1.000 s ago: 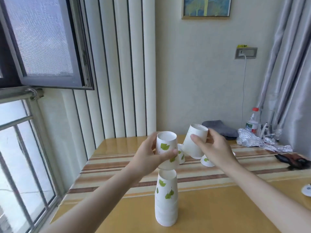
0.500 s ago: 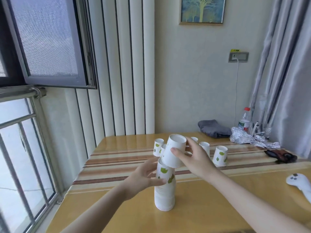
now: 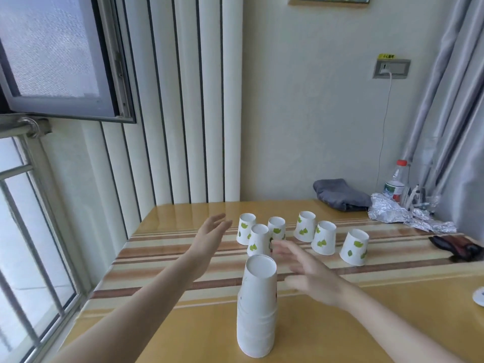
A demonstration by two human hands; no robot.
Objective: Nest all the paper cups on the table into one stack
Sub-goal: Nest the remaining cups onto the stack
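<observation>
A stack of nested upside-down white paper cups (image 3: 258, 307) stands near the front of the wooden table (image 3: 183, 336). Behind it, several single upside-down cups with green leaf prints stand in a loose row, from the leftmost cup (image 3: 246, 228) to the rightmost cup (image 3: 355, 247). My left hand (image 3: 209, 237) hovers open to the left of the leftmost cup, fingers spread. To the right of the stack, my right hand (image 3: 306, 271) is open too, its fingertips close to a cup (image 3: 258, 239) in the row. Neither hand holds anything.
At the back right lie a folded grey cloth (image 3: 340, 193), crumpled foil (image 3: 403, 214) and a plastic bottle (image 3: 395, 183). A dark object (image 3: 457, 247) lies at the right edge. An open window (image 3: 60, 56) is on the left, curtains on the right.
The cups that my two hands held are now nested on the stack. Both hands have let go and moved forward toward the row of single cups.
</observation>
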